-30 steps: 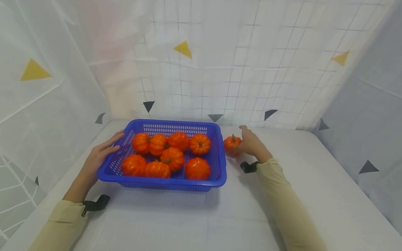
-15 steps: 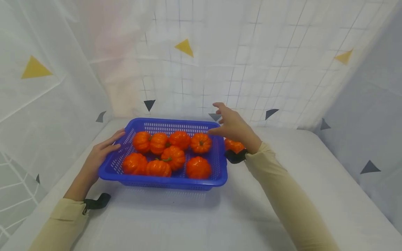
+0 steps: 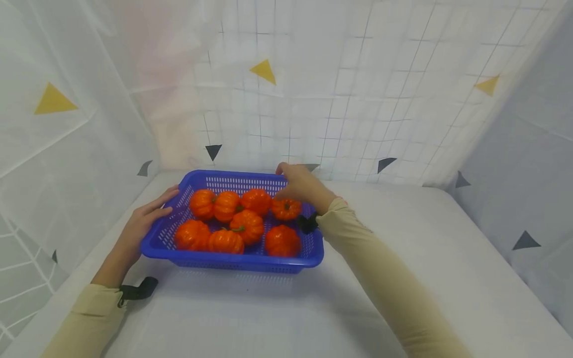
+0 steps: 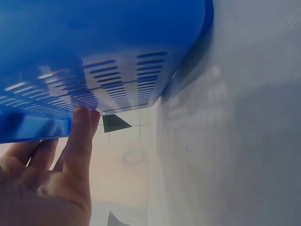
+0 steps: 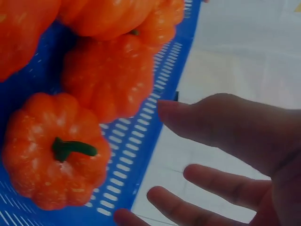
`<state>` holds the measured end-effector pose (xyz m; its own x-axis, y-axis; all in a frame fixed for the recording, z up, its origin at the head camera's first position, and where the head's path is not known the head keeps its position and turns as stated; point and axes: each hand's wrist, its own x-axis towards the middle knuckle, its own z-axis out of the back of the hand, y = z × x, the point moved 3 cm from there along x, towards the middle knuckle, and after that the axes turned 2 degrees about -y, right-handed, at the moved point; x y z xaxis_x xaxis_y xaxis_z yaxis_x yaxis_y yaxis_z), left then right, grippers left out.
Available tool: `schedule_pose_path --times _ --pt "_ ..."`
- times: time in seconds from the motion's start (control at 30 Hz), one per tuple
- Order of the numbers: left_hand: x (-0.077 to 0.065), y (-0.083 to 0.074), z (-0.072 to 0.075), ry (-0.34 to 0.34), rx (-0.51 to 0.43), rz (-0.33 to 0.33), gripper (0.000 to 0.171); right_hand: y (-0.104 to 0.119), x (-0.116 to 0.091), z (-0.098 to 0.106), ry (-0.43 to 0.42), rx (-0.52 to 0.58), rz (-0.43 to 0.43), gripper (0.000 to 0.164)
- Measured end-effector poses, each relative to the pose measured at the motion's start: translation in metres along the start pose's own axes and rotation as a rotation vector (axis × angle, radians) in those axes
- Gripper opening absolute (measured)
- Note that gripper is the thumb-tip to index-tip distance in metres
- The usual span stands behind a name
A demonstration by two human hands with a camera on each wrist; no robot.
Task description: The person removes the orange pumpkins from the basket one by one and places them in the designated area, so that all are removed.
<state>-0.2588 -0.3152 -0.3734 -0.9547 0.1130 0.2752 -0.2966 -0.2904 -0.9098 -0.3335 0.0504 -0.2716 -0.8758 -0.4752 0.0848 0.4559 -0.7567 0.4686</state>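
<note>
Swung the right hand point(image 3: 309, 187) leftward since half a second ago, from above the right end of a blue, rectangular, slotted plastic basket point(image 3: 250, 259) to its far rim, near the right corner. Kept the left hand point(image 3: 136, 226) at the left rim, with no clear shift of the basket itself.

See the right hand wide, with thumb and fingers spread apart and nothing visible in its grasp; cannot tell contact with the rim from mere closeness. Likely spread this way to leave room for the rim between thumb and fingers.

Hold the left rim with the left hand, with some digits passing behind the flange and others laid against the slotted outer wall; probably done to steady the basket on the white-covered table point(image 3: 215, 323).

Find eight glossy, orange, ribbed, round pumpkins point(image 3: 283, 241) inside, several touching, turned at different angles and, at the far right, partly covered by the right hand. Likely gathered there to be kept from rolling by the raised walls. Cannot find the lone pumpkin seen earlier on the table just beyond the right end; perhaps hidden behind the right wrist and tan sleeve point(image 3: 371, 263).
</note>
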Motion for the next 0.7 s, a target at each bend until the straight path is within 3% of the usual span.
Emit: schedule_pose_path --times 0.3,0.7 --pt "0.0 -0.001 0.0 -0.001 0.018 -0.004 0.051 -0.006 0.011 -0.015 0.094 -0.071 -0.033 0.058" --pt "0.0 -0.001 -0.001 0.007 0.007 -0.012 0.05 -0.017 0.014 -0.029 0.152 -0.167 -0.056 0.055"
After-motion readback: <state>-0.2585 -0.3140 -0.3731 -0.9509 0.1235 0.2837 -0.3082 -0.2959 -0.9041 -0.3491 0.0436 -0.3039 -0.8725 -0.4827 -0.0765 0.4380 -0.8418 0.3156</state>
